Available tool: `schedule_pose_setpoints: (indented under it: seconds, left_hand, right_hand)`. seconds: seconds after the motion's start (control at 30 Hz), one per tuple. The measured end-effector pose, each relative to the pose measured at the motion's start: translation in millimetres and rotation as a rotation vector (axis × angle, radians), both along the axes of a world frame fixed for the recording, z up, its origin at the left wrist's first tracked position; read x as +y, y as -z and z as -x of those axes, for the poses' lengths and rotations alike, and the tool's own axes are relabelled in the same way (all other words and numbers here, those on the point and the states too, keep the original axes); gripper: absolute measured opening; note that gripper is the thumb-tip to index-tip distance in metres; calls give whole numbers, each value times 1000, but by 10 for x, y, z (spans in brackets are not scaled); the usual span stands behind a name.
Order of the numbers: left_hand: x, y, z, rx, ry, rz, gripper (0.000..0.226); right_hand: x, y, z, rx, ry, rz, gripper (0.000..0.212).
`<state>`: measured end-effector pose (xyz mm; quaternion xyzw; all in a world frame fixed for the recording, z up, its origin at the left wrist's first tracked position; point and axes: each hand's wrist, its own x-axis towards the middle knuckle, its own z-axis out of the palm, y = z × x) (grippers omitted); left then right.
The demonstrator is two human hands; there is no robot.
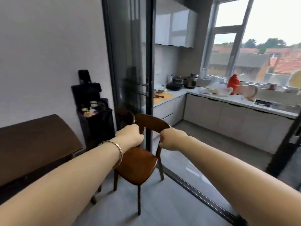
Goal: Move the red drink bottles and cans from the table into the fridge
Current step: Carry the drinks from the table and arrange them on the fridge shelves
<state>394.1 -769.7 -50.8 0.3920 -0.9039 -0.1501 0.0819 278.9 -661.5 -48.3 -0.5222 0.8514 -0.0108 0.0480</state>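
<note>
Both hands, left hand (pixel 130 136) and right hand (pixel 172 138), have fingers clamped on the chair (pixel 138 162) backrest beside the desk (pixel 32 144). No red drinks or fridge visible; clearing the chair likely comes first.

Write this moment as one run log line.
left hand: grip on chair back | right hand: grip on chair back | drinks: none seen | fridge: not in view

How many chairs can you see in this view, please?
1: the wooden chair stands by the glass door, gripped by both hands; the table may hide others.
</note>
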Motion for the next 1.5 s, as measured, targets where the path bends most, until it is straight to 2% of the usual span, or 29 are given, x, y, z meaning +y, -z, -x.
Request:
schedule_pose_setpoints:
  seconds: [0.2,0.4,0.63,0.9,1.17,1.27,1.4,1.5]
  left_hand:
    - [-1472,147,-1646,-54,-319,52,19]
    - [-2512,216,-2820,-60,-567,47,19]
    - [-3703,463,-3470,-29,-719,16,21]
    - [-5343,671,-4158,21,-892,-40,21]
    - [-6526,1154,-5238,97,-1041,-66,14]
    - [-7009,1402,-5758,102,-1064,-63,17]
    - [-7580,1638,-6272,167,-1057,-94,32]
    - [-8032,1888,-6579,262,-1084,-119,27]
  right_hand:
    - [-1859,158,-1216,-27,-257,-27,26]
    - [-3297,316,-2220,-90,-456,7,30]
    - [-4826,558,-2817,-60,-633,-4,37]
    - [-6749,577,-3554,3,-800,-58,32]
    - [-8046,977,-4599,-23,-868,-108,27]
    - [-8504,1214,-5086,-90,-849,-144,26]
    - [-8991,1484,-5588,-179,-797,-177,24]
    - [-9379,1747,-5898,-304,-739,-187,28]
